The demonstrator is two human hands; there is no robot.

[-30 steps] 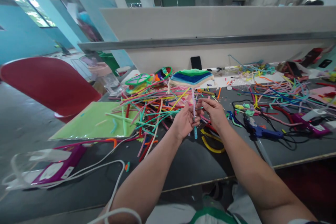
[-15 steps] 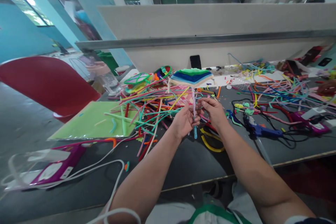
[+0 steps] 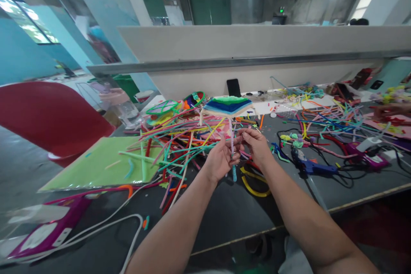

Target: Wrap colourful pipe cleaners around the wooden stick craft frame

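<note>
A small umbrella made of pipe cleaners (image 3: 227, 106) stands upright before me. Its canopy is banded green, dark blue, light blue and cream, over a pale lilac stem (image 3: 231, 127) with a light blue lower end. My left hand (image 3: 218, 162) is closed round that stem below the canopy. Just right of the stem, my right hand (image 3: 256, 143) is closed in a pinch; a thin strand may be between its fingertips, too fine to name. Loose pipe cleaners in many colours (image 3: 175, 154) lie beside and behind my left hand.
A green sheet in clear plastic (image 3: 105, 160) lies left, near a purple box with white cables (image 3: 51, 227). At right are a blue glue gun (image 3: 316, 167) and another purple box (image 3: 369, 156). A phone (image 3: 233, 87) leans at the back. Another person's hand (image 3: 391, 112) shows far right.
The view has tilted up slightly, so the table sits lower in the picture. Both hands keep their places at the umbrella's stem. Another person's hand has come into sight at the far right.
</note>
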